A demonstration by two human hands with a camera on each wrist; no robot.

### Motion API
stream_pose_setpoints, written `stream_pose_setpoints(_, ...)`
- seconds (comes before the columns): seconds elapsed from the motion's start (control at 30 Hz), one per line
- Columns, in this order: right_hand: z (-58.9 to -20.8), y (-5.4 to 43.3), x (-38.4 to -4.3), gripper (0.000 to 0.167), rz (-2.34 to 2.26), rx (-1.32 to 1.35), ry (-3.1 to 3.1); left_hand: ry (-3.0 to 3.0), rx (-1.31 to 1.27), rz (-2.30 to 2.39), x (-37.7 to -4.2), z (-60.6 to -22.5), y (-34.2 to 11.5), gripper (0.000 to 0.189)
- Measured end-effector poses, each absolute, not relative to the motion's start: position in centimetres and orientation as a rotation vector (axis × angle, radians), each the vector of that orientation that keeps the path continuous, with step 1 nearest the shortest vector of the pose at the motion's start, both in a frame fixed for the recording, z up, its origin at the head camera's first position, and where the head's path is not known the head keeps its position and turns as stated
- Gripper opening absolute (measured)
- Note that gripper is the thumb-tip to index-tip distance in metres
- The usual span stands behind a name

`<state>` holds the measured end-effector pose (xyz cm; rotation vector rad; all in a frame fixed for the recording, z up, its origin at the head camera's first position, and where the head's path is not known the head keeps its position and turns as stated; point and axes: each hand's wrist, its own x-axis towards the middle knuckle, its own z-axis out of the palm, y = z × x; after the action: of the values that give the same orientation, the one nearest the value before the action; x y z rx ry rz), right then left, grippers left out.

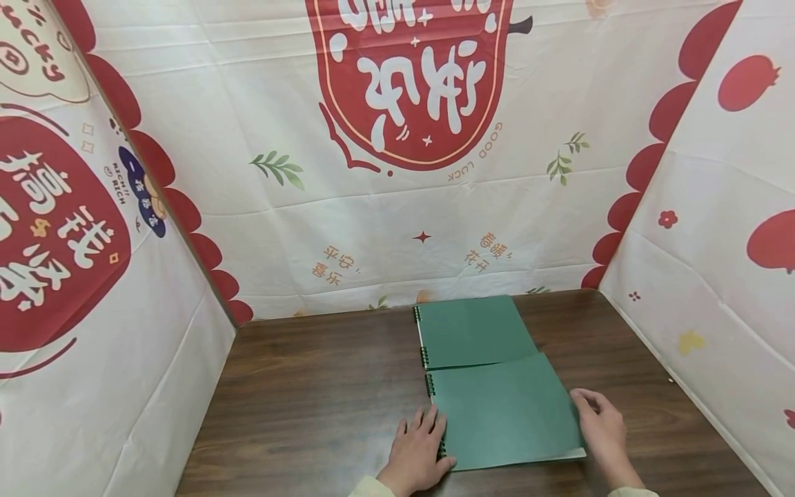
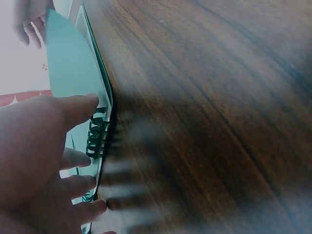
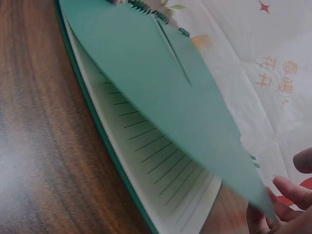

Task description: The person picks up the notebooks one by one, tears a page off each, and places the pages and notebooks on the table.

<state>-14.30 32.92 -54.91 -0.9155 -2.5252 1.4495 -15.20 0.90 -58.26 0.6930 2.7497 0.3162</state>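
Two green spiral-bound notebooks lie one beyond the other on the table. The near notebook (image 1: 506,414) overlaps the lower edge of the far notebook (image 1: 475,331). My left hand (image 1: 416,452) rests at the near notebook's spiral binding (image 2: 99,134), fingers spread and thumb at its lower left corner. My right hand (image 1: 601,424) is at the right edge, its fingers curled at the corner of the front cover (image 3: 161,102). That cover is raised, and lined white pages (image 3: 165,170) show beneath it in the right wrist view.
The brown wood-grain table (image 1: 310,386) extends to both sides of the notebooks. A white printed cloth (image 1: 373,221) hangs behind the table, with similar cloth panels along the left and right sides.
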Motion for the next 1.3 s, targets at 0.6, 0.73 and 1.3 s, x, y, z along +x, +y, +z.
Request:
stream_pose_setpoints(0.6,-50.8,31.6,-14.5,0.054,1.534,-0.750,-2.433,2.777,0.697,0.312,-15.4,-58.2,0.9,0.067)
stream_pose_setpoints(0.73,-49.6,31.1,-14.3,0.053,1.547,-0.714,-2.431,2.765,0.673,0.338,-15.7,-58.3,0.9,0.067)
stream_pose_setpoints(1.3,-46.1,29.1,-13.6,0.050,1.808,-0.300,-2.283,2.779,0.634,0.777,-15.8,-53.3,1.0,0.064)
